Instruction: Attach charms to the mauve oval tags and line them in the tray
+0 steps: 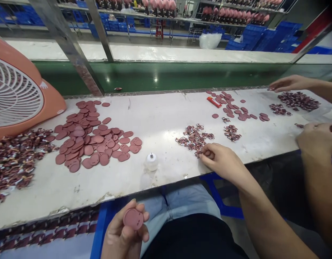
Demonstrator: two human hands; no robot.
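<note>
In my left hand (pixel 125 232), held between thumb and fingers above my lap, is a flat reddish-brown oval disc (pixel 133 219) with small holes in it. My right hand (pixel 222 162) rests at the near edge of a small heap of maroon-and-white pieces (pixel 193 138), its thumb and forefinger pinched at one small piece (pixel 198 154). A larger pile of the same kind of discs (pixel 98 140) spreads over the left part of the white table (pixel 160 118). Between that pile and my right hand stands a small clear bottle (pixel 151 162) with a thin metal tip.
An orange fan (pixel 51 97) stands at the left, behind a big heap of small maroon pieces (pixel 17 162). A red tube (pixel 213 102) lies by more discs (pixel 243 117). On the right, a co-worker's hands (pixel 317 138) are near another heap (pixel 299 100). A green belt (pixel 182 75) runs behind.
</note>
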